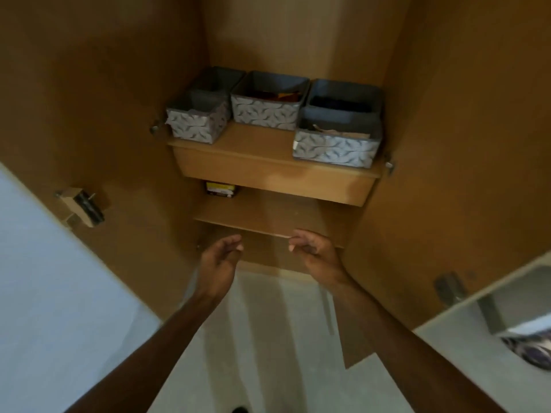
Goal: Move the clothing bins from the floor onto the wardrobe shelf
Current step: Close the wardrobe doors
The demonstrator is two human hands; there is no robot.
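Note:
Several grey patterned fabric bins stand on the upper wardrobe shelf (256,150). A small bin (196,122) sits at the front left with another (219,79) behind it. A wider bin (268,101) holding folded clothes is in the middle. At the right, a front bin (337,144) stands before a rear bin (344,95) with dark clothes. My left hand (219,262) and my right hand (314,251) hover below the shelves, palms facing each other, fingers curled and apart, holding nothing.
A lower shelf (268,213) carries a small dark box (221,189) at its back left. Both wardrobe doors stand open, the left door (89,114) and the right door (462,144), with hinges on them. Pale tiled floor (268,338) lies below.

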